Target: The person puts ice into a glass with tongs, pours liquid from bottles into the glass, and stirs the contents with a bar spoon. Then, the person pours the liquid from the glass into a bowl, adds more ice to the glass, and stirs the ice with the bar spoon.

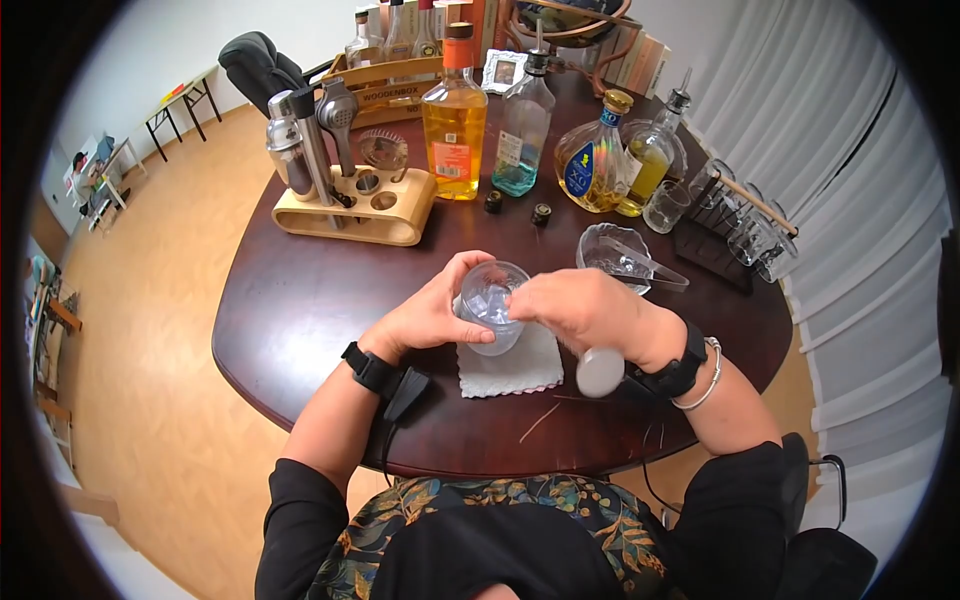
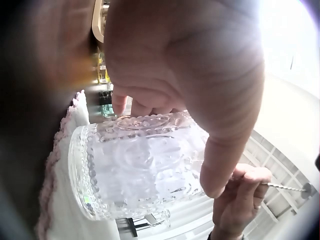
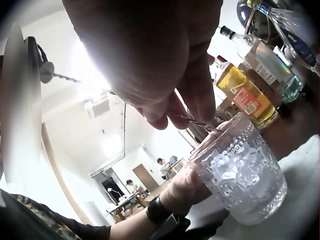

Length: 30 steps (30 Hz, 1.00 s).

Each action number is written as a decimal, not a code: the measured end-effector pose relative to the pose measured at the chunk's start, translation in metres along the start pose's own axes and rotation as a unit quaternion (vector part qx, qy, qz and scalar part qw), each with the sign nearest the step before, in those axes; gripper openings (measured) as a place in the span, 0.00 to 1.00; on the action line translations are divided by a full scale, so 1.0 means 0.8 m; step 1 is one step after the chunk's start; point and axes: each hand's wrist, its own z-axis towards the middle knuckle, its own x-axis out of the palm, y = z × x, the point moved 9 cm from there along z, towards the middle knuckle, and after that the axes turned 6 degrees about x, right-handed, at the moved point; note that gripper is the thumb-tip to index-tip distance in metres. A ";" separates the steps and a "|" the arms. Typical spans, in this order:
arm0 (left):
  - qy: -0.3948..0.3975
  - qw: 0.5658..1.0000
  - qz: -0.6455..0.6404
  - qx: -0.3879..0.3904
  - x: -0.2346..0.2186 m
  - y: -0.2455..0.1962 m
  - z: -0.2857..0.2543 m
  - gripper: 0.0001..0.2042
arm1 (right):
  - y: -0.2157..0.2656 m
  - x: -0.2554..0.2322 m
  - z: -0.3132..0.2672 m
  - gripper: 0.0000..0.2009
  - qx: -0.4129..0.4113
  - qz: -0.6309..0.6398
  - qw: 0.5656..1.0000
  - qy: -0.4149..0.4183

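Note:
My left hand (image 1: 428,312) grips a clear embossed glass (image 2: 145,165) around its side, thumb on the near side. Ice pieces (image 3: 237,172) fill much of the glass, which is over a white scalloped cloth (image 1: 512,372). Above the rim, my right hand (image 1: 590,305) pinches the twisted stem of a bar spoon (image 3: 65,78). The stem's round disc end (image 1: 600,372) sticks out behind the hand towards my body. In the right wrist view the other end of the stem slants down to the glass mouth; its tip is hidden among the ice.
Beyond the glass stand an orange-labelled bottle (image 1: 455,130), a bottle with a pourer (image 1: 522,130) and an X.O bottle (image 1: 592,165). A wooden bar-tool stand (image 1: 400,225) is at the left. To the right are a glass bowl with tongs (image 1: 605,250) and a glass rack (image 1: 715,255).

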 end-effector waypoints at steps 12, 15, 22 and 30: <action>0.032 0.998 -0.048 -0.020 0.002 -0.007 -0.003 0.48 | -0.031 -0.037 0.004 0.04 0.160 0.067 0.984 -0.050; 0.034 0.997 -0.066 -0.021 0.001 0.002 -0.004 0.50 | -0.017 -0.052 0.002 0.04 0.167 0.083 0.981 -0.059; 0.000 0.995 0.088 0.051 -0.002 -0.004 -0.007 0.53 | 0.029 -0.017 0.013 0.12 -0.049 -0.101 0.992 0.059; 0.015 0.996 0.086 0.017 0.001 -0.016 -0.002 0.48 | -0.041 0.015 0.015 0.05 0.131 0.067 0.988 0.049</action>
